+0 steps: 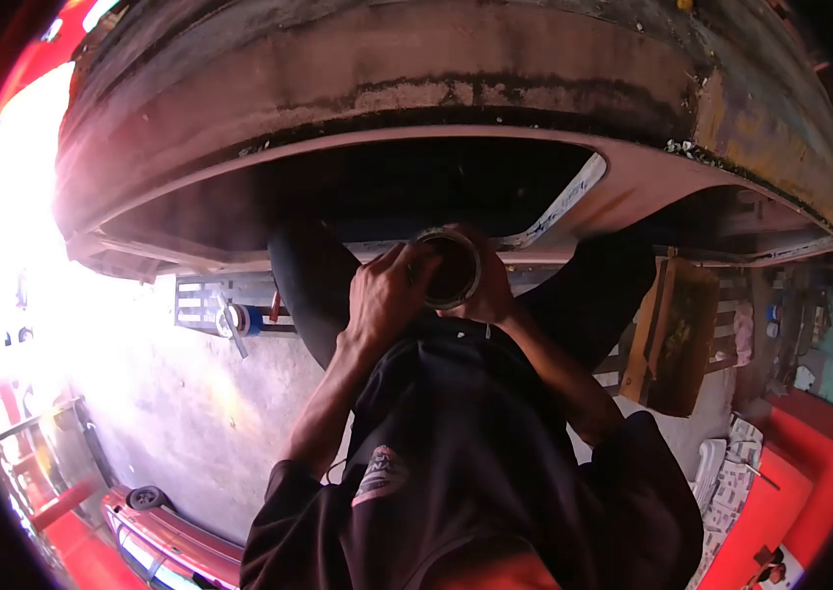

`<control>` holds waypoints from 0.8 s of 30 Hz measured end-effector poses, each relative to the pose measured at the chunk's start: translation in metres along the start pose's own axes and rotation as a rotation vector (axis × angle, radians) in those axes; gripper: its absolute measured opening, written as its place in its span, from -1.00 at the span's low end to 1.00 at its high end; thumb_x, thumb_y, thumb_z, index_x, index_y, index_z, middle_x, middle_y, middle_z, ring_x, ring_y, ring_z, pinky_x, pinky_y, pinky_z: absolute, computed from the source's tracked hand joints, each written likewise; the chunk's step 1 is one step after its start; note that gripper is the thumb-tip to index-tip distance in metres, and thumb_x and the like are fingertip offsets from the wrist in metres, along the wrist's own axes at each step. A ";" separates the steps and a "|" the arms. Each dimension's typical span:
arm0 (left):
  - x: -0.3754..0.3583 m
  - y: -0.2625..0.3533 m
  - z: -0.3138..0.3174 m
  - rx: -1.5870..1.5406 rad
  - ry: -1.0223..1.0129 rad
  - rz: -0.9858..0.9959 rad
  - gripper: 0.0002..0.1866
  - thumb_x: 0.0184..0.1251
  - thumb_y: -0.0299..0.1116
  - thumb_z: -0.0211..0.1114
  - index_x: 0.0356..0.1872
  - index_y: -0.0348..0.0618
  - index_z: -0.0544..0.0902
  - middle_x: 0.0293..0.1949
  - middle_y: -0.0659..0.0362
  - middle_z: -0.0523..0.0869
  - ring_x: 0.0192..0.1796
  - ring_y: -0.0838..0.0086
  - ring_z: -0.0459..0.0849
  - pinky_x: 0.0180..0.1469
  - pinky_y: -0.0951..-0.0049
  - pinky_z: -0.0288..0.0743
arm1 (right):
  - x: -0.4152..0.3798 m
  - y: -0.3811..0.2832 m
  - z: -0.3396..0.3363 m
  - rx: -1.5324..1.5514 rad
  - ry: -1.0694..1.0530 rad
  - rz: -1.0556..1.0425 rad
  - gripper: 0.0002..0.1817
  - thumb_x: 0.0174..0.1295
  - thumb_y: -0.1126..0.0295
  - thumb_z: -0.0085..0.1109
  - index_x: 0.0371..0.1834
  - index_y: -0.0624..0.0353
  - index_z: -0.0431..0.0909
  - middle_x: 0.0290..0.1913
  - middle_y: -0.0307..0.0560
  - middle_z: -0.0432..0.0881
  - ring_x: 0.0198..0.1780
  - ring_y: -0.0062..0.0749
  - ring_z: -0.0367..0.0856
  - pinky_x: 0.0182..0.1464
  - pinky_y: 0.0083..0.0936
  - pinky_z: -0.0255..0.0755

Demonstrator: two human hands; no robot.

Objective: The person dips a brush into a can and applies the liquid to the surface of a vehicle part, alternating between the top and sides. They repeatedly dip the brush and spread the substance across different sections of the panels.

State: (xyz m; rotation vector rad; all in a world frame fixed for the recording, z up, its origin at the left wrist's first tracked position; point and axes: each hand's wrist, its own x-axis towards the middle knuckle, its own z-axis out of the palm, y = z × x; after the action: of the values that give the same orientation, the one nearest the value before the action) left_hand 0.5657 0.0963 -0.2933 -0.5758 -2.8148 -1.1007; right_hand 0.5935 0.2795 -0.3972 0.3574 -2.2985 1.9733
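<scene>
Both hands are around a round open tin (456, 277) with a dark inside, held in front of my lap between my knees. My left hand (382, 293) grips its left side, the fingers bent over the rim. Around the right side and the far edge curls my right hand (491, 287). What the tin contains is too dark to make out. Just beyond it runs the lower edge of a worn vehicle body (387, 69), with patchy paint and dark openings.
On a slatted rack to the left sits a blue and white roll-like item (239, 320). A brown board (677, 339) leans at the right, near red surfaces (805, 457) and printed paper (731, 501). A red car (176, 536) stands at the lower left. Strong light glares from the left.
</scene>
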 end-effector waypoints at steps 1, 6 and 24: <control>0.001 0.001 0.002 0.008 0.005 -0.021 -0.82 0.40 -0.23 0.42 -0.10 -0.05 0.77 -0.25 0.08 0.81 -0.27 0.09 0.82 -0.28 0.18 0.68 | 0.002 0.002 -0.001 -0.044 -0.009 -0.002 0.32 -0.52 0.46 0.84 0.51 0.16 0.23 0.36 0.01 0.48 0.40 -0.12 0.50 0.49 -0.23 0.41; 0.008 0.005 -0.001 -0.052 -0.087 -0.099 -0.82 0.42 -0.23 0.39 -0.09 -0.04 0.77 -0.21 0.05 0.83 -0.23 0.06 0.82 -0.25 0.15 0.69 | 0.002 0.005 0.002 0.020 0.048 -0.010 0.32 -0.51 0.43 0.85 0.50 0.15 0.22 0.36 0.03 0.47 0.40 -0.09 0.50 0.48 -0.23 0.41; 0.027 0.063 -0.068 -0.222 0.271 0.032 -0.91 0.38 -0.45 0.45 -0.21 -0.25 0.75 -0.39 0.07 0.82 -0.31 0.40 0.85 -0.25 0.47 0.67 | 0.027 -0.010 -0.011 0.098 0.205 -0.079 0.15 -0.26 0.33 0.77 0.48 0.25 0.25 0.28 0.09 0.54 0.32 -0.11 0.57 0.42 -0.20 0.45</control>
State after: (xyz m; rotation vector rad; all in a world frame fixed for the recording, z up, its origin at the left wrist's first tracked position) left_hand 0.5581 0.1021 -0.1970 -0.4456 -2.4658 -1.3801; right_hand 0.5686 0.2854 -0.3798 0.2364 -2.0381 1.9874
